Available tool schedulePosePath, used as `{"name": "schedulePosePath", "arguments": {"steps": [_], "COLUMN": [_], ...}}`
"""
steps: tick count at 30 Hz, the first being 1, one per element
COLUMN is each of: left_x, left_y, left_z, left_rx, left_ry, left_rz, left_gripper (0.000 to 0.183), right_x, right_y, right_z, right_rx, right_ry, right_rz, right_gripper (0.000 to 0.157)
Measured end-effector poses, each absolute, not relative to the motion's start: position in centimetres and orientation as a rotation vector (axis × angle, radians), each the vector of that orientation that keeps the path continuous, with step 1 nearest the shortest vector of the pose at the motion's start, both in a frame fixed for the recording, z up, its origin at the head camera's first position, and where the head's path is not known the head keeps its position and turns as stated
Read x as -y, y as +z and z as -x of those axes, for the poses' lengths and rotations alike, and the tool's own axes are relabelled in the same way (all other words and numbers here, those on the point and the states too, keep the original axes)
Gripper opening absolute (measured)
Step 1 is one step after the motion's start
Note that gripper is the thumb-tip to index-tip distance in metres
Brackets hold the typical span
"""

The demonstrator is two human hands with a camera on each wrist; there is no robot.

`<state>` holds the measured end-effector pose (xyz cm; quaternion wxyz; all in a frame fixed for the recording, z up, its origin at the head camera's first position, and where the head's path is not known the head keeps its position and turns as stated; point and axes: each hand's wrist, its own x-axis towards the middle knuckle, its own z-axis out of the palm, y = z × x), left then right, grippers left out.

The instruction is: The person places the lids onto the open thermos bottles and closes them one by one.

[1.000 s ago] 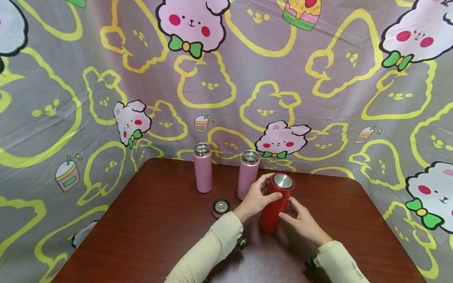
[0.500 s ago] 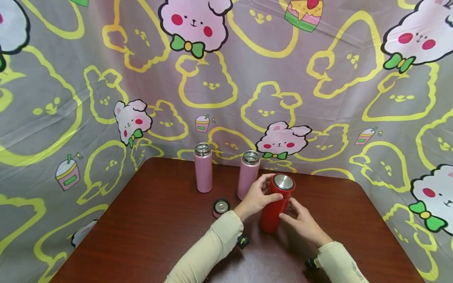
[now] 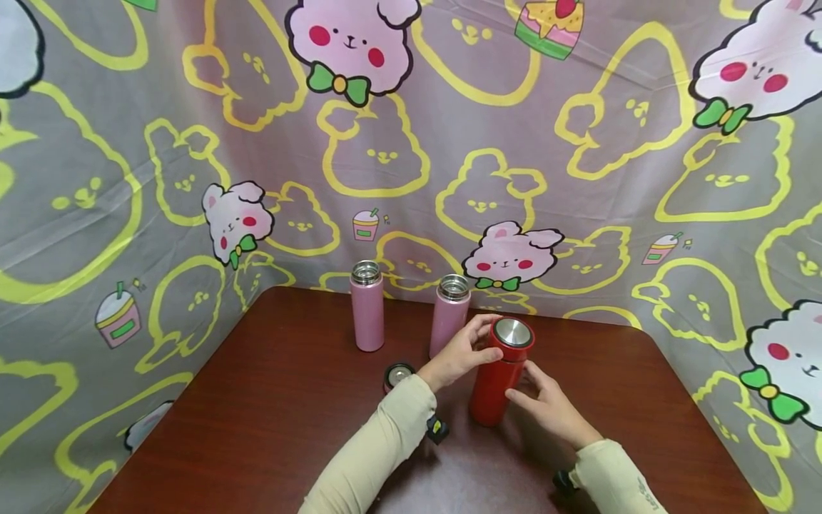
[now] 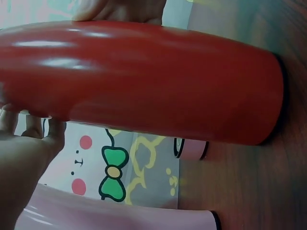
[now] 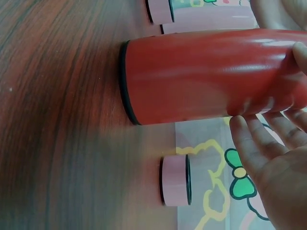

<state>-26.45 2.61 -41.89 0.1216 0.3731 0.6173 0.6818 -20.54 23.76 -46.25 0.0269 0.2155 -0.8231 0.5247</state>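
A red thermos (image 3: pixel 493 396) stands upright on the table near the middle right, its lid (image 3: pixel 514 334) on top with a silver disc. My left hand (image 3: pixel 457 358) grips the lid from the left, thumb in front and fingers behind. Lower down, my right hand (image 3: pixel 557 408) holds the body from the right, thumb toward me. Fingertips of the right hand (image 5: pixel 280 163) press the red wall in the right wrist view. In the left wrist view the left hand (image 4: pixel 26 153) is at the thermos's upper end, while its black-edged base meets the wood.
Two lidless pink thermoses, one left (image 3: pixel 369 318) and one right (image 3: pixel 449 321), stand toward the back. A pink lid (image 3: pixel 399 373) lies left of my forearm, partly covered by it. Another pink lid (image 5: pixel 174 180) shows beyond the red thermos. A patterned cloth (image 3: pixel 385 207) hangs behind the table (image 3: pixel 257 407).
My left hand has turned slightly, its thumb shifting left on the red lid and its forearm drawing a little left over the pink lid. The right hand keeps its hold on the body.
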Motion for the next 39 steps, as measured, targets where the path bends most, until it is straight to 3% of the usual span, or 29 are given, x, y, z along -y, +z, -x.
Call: {"name": "schedulePosePath", "arguments": {"steps": [11,17,32,39], "left_x": [-2.3,-2.5,-2.2,-1.6], "left_y": [-42.3,-42.3,-42.0,-39.4], "left_z": [26.7,26.6,25.4,23.3], "left_rx": [-1.785,-1.664,-1.892,-2.050], "left_ry": [1.966,1.978,2.064,1.982], "left_rz": [-1.128,-1.073,-1.024,-1.109], "left_gripper": [0.076,0.058,0.047,0.047], "right_x": [-23.7,-23.7,-23.4,-23.3], "right_y": [-46.3,-46.5,-46.6,-45.8], "right_z": [20.7,20.9,20.4,19.9], "right_rx": [2.543,2.525,2.521,2.534], "right_ry": [1.574,1.578,1.611,1.611], "right_rz": [-0.717,-0.748,-0.647,-0.668], "right_gripper": [0.056,0.055,0.054,0.054]}}
